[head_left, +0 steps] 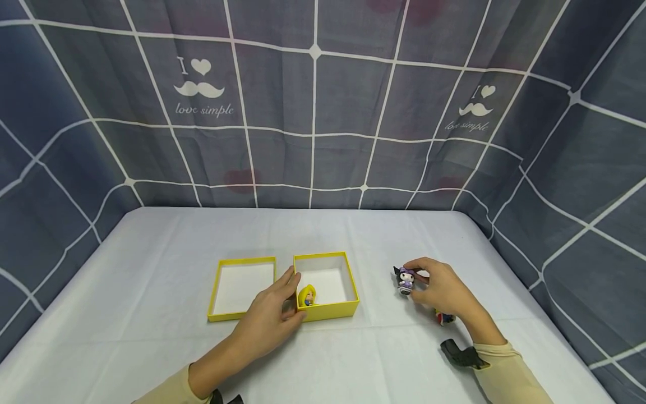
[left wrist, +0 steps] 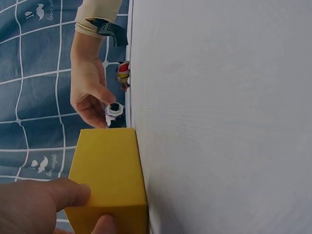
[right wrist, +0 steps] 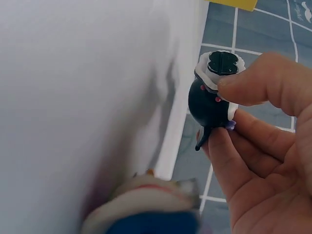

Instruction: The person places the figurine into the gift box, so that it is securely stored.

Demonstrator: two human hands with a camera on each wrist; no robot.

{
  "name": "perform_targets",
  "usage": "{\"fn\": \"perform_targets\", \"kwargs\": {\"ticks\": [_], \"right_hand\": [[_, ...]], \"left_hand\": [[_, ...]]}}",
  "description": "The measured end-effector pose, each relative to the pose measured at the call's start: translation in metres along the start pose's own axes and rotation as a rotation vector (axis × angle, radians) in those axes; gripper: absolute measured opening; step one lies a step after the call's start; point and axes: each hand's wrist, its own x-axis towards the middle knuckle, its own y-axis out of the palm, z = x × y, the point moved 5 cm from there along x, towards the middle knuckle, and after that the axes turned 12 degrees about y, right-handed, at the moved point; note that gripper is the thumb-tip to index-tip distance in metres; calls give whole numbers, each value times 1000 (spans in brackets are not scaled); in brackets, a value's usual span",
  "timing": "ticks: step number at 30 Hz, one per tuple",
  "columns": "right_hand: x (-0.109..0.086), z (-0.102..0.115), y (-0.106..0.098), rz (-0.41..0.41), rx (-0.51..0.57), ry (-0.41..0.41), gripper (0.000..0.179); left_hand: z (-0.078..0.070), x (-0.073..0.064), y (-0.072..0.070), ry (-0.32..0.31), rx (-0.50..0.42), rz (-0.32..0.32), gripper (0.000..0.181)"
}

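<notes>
Head view: dark gridded curtain (head_left: 277, 154) behind a white-covered counter (head_left: 388, 353); on it a yellow box (head_left: 333, 310), yellow lid (head_left: 237, 286) to its left; left grip (head_left: 267, 325), spread, touches the box's near-left corner; right grip (head_left: 444, 289) pinches a black-and-purple toy (head_left: 405, 282) right of it.

on the dark checked cloth (head_left: 348, 98), the head view shows two white prints (head_left: 202, 88), each reading "i", a heart (head_left: 201, 67), a moustache (head_left: 199, 89), "love simple".
</notes>
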Motion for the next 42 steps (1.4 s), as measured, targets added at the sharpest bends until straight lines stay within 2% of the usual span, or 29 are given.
{"fn": "perform_targets", "kwargs": {"ticks": [8,15,23,28,34,42], "right_hand": [[0,20,-5,25,95,-58,52],[1,41,-11,-10,66,-136,50],[3,58,-14,-1,81,-180,50],[2,70,-15,10,120,-216,51],[4,78,-13,1,115,-244,50],[6,92,-9,26,178,-286,51]], "left_hand": [[0,0,-1,-3,11,1,71],[0,0,-2,-5,31,3,71],[1,1,-2,-3,35,1,70],[1,1,-2,-1,17,1,70],[1,1,-1,5,13,2,69],[0,0,-1,3,9,0,69]]}}
